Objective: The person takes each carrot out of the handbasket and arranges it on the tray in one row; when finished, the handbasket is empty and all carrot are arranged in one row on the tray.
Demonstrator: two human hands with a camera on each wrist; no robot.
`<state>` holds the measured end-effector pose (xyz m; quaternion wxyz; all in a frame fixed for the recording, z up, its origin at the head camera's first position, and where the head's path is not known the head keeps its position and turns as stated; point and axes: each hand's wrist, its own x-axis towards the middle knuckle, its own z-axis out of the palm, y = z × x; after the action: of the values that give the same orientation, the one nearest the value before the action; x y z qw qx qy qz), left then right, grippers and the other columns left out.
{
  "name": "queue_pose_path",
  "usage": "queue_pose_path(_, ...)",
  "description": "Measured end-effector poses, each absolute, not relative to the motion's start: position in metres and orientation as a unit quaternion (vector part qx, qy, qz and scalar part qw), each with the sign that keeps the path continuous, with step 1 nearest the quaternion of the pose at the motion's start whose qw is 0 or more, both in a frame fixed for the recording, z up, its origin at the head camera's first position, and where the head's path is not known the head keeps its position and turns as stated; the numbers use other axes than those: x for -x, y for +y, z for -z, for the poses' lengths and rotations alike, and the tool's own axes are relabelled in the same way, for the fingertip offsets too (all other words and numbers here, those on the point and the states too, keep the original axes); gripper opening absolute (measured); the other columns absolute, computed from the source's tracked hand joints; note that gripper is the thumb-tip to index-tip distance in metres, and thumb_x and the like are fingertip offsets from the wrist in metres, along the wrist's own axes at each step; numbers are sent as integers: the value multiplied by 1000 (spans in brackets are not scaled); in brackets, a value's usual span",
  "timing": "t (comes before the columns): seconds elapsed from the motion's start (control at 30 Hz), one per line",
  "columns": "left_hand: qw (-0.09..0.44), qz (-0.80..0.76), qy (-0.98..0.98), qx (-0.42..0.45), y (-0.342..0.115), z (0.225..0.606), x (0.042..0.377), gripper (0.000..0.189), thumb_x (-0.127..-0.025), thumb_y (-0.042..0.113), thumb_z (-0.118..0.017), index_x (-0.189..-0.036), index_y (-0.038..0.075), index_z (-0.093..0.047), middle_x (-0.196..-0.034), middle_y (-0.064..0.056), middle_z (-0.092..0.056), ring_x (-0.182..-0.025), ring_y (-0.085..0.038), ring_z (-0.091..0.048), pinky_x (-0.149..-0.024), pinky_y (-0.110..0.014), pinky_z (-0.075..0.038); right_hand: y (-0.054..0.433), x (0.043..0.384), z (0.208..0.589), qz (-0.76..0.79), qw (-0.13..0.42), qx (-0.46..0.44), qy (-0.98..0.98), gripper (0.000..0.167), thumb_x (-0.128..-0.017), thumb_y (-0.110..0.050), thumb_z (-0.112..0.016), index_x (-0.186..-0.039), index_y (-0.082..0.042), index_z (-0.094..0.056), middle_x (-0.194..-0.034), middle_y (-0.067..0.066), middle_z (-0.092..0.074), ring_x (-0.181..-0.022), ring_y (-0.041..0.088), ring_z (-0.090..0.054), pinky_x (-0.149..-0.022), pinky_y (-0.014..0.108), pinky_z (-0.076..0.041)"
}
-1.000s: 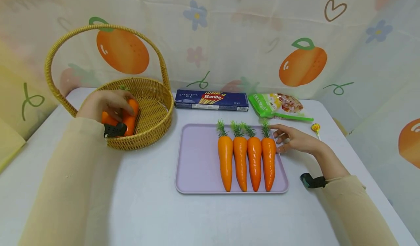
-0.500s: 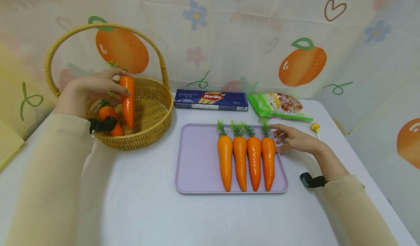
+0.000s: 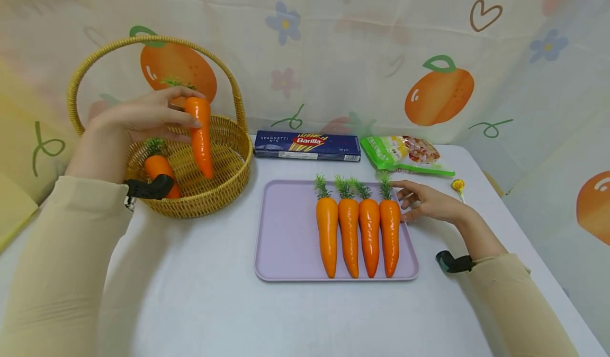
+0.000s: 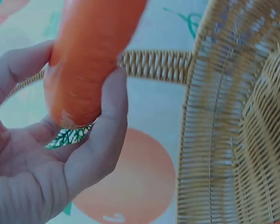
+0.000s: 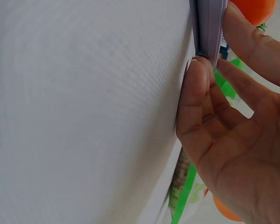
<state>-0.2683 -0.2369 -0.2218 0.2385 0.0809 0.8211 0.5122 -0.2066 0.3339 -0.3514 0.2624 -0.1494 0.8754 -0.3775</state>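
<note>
My left hand [image 3: 147, 114] pinches an orange carrot [image 3: 200, 134] near its leafy top, tip pointing down, above the wicker basket [image 3: 229, 187]. In the left wrist view, thumb and fingers close round the thick end of the carrot [image 4: 95, 56], with green leaves below it. Another carrot [image 3: 162, 171] lies in the basket, partly covered by the wrist strap. My right hand [image 3: 431, 202] grips the right edge of the lilac tray [image 3: 286, 230]. In the right wrist view, its thumb and fingertips meet the tray rim [image 5: 210, 28]. Several carrots [image 3: 349, 235] lie side by side on the tray.
Behind the tray stand a blue spaghetti box [image 3: 307, 145] and a green and white food bag [image 3: 410, 154]. A lollipop [image 3: 458, 185] lies right of the right hand. The basket's tall handle [image 3: 233, 89] arches over the left hand. A printed curtain hangs behind the table.
My left hand has lifted a carrot up out of the basket, and it now hangs slightly farther right. The other carrot stays in the basket. My right hand and the tray have not moved.
</note>
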Motion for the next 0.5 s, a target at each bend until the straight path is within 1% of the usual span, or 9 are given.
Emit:
queue_pose_path(0.13, 236, -535, 808, -75, -227, 220, 262, 65, -97, 17, -63, -148, 24, -23, -131, 3, -37, -100, -11, -59, -89, -32, -59, 334, 206, 352, 375, 258, 157, 876, 79, -83, -9, -71, -150, -4, -30, -120, 18, -43, -100, 22, -49, -76, 22, -57)
queue_pose_path(0.23, 234, -549, 798, -79, -220, 221, 258, 63, -97, 16, -61, -147, 23, -23, -131, 3, -36, -98, -11, -59, -89, -31, -59, 334, 206, 352, 378, 260, 155, 875, 79, -83, -9, -71, -150, -4, -30, -120, 19, -43, -100, 22, -49, -76, 22, -57)
queue_pose_path(0.37, 227, -561, 792, -82, -210, 223, 252, 60, -97, 15, -61, -145, 24, -27, -133, 5, -33, -99, -11, -59, -88, -30, -59, 334, 207, 352, 379, 263, 147, 875, 81, -82, -8, -72, -151, -5, -30, -123, 21, -44, -102, 22, -50, -77, 22, -56)
queue_pose_path(0.5, 222, -575, 783, -81, -200, 225, 243, 58, -97, 14, -62, -143, 25, -30, -132, 2, -37, -100, -12, -61, -88, -31, -60, 334, 208, 352, 378, 263, 143, 876, 82, -81, -5, -72, -151, -6, -30, -123, 21, -44, -102, 22, -50, -77, 22, -55)
